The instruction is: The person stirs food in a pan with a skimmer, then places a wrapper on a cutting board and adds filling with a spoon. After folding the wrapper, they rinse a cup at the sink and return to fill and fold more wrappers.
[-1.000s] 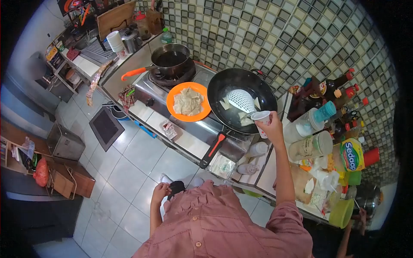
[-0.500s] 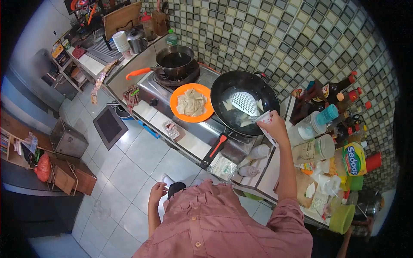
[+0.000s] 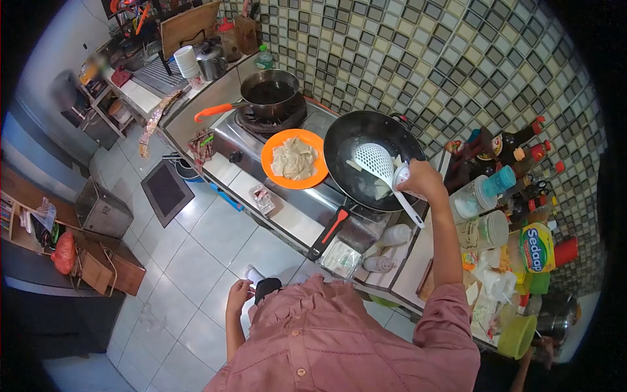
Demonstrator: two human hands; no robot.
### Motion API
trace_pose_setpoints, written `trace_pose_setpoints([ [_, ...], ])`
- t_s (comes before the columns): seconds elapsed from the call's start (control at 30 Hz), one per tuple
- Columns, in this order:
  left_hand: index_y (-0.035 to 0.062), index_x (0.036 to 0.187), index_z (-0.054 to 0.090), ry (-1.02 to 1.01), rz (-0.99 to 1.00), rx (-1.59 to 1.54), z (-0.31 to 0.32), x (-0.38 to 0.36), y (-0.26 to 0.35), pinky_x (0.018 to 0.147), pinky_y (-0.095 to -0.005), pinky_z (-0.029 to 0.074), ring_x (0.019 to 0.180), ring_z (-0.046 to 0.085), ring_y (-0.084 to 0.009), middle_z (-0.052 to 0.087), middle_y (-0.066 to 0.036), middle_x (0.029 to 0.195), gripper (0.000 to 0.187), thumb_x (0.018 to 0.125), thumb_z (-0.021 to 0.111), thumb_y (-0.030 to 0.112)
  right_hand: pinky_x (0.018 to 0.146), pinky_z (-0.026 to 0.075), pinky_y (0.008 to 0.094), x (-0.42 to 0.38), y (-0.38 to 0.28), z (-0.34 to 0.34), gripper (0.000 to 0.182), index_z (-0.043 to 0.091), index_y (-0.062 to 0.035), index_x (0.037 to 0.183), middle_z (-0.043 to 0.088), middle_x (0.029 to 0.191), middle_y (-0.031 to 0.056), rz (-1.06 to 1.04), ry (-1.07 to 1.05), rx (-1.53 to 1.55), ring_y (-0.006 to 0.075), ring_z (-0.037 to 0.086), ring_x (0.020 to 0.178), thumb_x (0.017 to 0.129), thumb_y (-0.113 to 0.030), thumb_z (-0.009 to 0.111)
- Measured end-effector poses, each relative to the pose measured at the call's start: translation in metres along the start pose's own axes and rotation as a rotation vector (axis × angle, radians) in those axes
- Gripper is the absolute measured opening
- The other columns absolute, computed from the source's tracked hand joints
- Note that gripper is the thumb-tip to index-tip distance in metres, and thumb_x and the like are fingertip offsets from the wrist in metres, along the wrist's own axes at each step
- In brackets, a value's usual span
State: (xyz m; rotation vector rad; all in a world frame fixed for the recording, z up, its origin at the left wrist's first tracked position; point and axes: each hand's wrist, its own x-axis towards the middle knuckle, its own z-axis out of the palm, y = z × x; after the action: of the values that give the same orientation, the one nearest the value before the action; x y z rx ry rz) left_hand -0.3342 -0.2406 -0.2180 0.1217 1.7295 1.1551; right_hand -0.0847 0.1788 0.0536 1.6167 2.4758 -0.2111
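Note:
My right hand (image 3: 422, 180) is closed around the handle of a white perforated skimmer (image 3: 374, 161) at the right rim of the black wok (image 3: 341, 145). The skimmer's head is over the wok, its handle end sticking out past the rim below my fingers. Pale flat pieces (image 3: 382, 190) lie in clear liquid in the wok. Left of it, an orange plate (image 3: 267, 171) holds a heap of similar pale pieces (image 3: 294, 159). My left hand (image 3: 240, 295) hangs beside my body, fingers curled; whether it holds anything is too small to tell.
A dark saucepan (image 3: 269, 91) with an orange handle sits on the rear-left burner of the stove (image 3: 225, 134). Sauce bottles (image 3: 513, 140), jars (image 3: 467, 200) and a yellow Sedaap packet (image 3: 537, 247) crowd the right counter. A small plastic-wrapped pack (image 3: 262, 200) lies on the front ledge.
My right hand has shifted slightly right and turned with the skimmer. The skimmer's head has tilted, and more of its handle end shows below my hand. My left hand has hardly moved.

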Motion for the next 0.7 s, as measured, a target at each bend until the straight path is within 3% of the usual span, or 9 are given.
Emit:
trace_pose_setpoints([
  [0.07, 0.0027, 0.095, 0.056, -0.004, 0.002, -0.014, -0.004, 0.003, -0.003, 0.054, -0.0190, 0.043, 0.059, 0.054, -0.0086, 0.058, -0.004, 0.071, 0.024, 0.087, 0.046, 0.023, 0.074, 0.048, 0.0391, 0.011, -0.003, -0.004, 0.057, 0.054, 0.0002, 0.095, 0.061, 0.095, 0.0209, 0.005, -0.028, -0.038, 0.0344, 0.060, 0.088, 0.056, -0.035, 0.075],
  [0.17, 0.0018, 0.094, 0.055, 0.006, 0.008, -0.038, -0.008, 0.007, -0.005, 0.054, -0.0189, 0.043, 0.058, 0.053, -0.0085, 0.058, -0.004, 0.070, 0.024, 0.087, 0.047, 0.023, 0.073, 0.048, 0.0383, 0.027, -0.007, -0.010, 0.067, 0.045, 0.0001, 0.107, 0.060, 0.090, 0.0229, -0.022, 0.106, 0.058, 0.0336, 0.061, 0.084, 0.058, -0.035, 0.075],
  [0.23, 0.0015, 0.094, 0.055, 0.032, 0.011, -0.054, -0.009, 0.008, -0.002, 0.053, -0.0188, 0.043, 0.057, 0.053, -0.0084, 0.058, -0.004, 0.070, 0.024, 0.087, 0.048, 0.023, 0.071, 0.048, 0.0360, 0.033, -0.025, -0.021, 0.077, 0.034, 0.0005, 0.113, 0.059, 0.084, 0.0232, -0.196, 0.258, 0.409, 0.0314, 0.062, 0.079, 0.059, -0.036, 0.075],
  [0.27, 0.0016, 0.092, 0.055, 0.035, 0.006, -0.064, -0.010, 0.008, 0.000, 0.053, -0.0190, 0.043, 0.056, 0.053, -0.0084, 0.058, -0.004, 0.069, 0.022, 0.086, 0.048, 0.022, 0.069, 0.048, 0.0318, 0.033, -0.035, -0.028, 0.074, 0.033, 0.0014, 0.113, 0.059, 0.082, 0.0190, -0.151, 0.205, 0.516, 0.0251, 0.061, 0.075, 0.063, -0.033, 0.075],
  [0.3, 0.0017, 0.091, 0.055, 0.038, 0.002, -0.072, -0.014, 0.008, 0.004, 0.052, -0.0191, 0.043, 0.056, 0.053, -0.0084, 0.058, -0.004, 0.069, 0.021, 0.086, 0.049, 0.022, 0.069, 0.048, 0.0318, 0.039, -0.045, -0.025, 0.074, 0.033, 0.0014, 0.113, 0.059, 0.082, 0.0190, -0.163, 0.199, 0.519, 0.0251, 0.061, 0.075, 0.063, -0.033, 0.075],
  [0.37, 0.0021, 0.091, 0.054, 0.037, -0.029, -0.078, -0.025, 0.015, 0.007, 0.052, -0.0204, 0.044, 0.055, 0.053, -0.0091, 0.058, -0.005, 0.068, 0.021, 0.086, 0.049, 0.022, 0.068, 0.047, 0.0286, 0.058, -0.068, -0.022, 0.067, 0.032, 0.0011, 0.115, 0.058, 0.088, 0.0159, -0.423, 0.233, 1.006, 0.0190, 0.060, 0.078, 0.068, -0.023, 0.073],
  [0.4, 0.0022, 0.091, 0.054, 0.037, -0.041, -0.092, -0.032, 0.018, 0.011, 0.052, -0.0205, 0.044, 0.055, 0.054, -0.0094, 0.058, -0.005, 0.068, 0.021, 0.086, 0.049, 0.022, 0.072, 0.046, 0.0270, 0.056, -0.090, -0.030, 0.064, 0.030, -0.0001, 0.118, 0.056, 0.095, 0.0119, -0.476, 0.208, 1.098, 0.0148, 0.056, 0.084, 0.071, -0.013, 0.071],
  [0.53, 0.0019, 0.093, 0.054, 0.036, -0.032, -0.069, -0.070, 0.037, 0.029, 0.054, -0.0209, 0.045, 0.056, 0.054, -0.0103, 0.058, -0.006, 0.069, 0.023, 0.086, 0.048, 0.023, 0.079, 0.044, 0.0280, 0.068, -0.184, -0.051, 0.068, 0.030, -0.0015, 0.119, 0.054, 0.102, 0.0100, -0.721, 0.134, 1.276, 0.0146, 0.054, 0.093, 0.068, -0.010, 0.073],
  [0.7, 0.0042, 0.093, 0.056, 0.083, 0.001, -0.066, -0.141, 0.064, 0.056, 0.058, -0.0211, 0.045, 0.061, 0.052, -0.0092, 0.056, -0.004, 0.072, 0.025, 0.087, 0.048, 0.027, 0.082, 0.044, 0.0287, 0.080, -0.333, -0.079, 0.072, 0.030, -0.0021, 0.122, 0.055, 0.102, 0.0108, -0.916, 0.084, 1.218, 0.0156, 0.054, 0.094, 0.066, -0.014, 0.075],
])
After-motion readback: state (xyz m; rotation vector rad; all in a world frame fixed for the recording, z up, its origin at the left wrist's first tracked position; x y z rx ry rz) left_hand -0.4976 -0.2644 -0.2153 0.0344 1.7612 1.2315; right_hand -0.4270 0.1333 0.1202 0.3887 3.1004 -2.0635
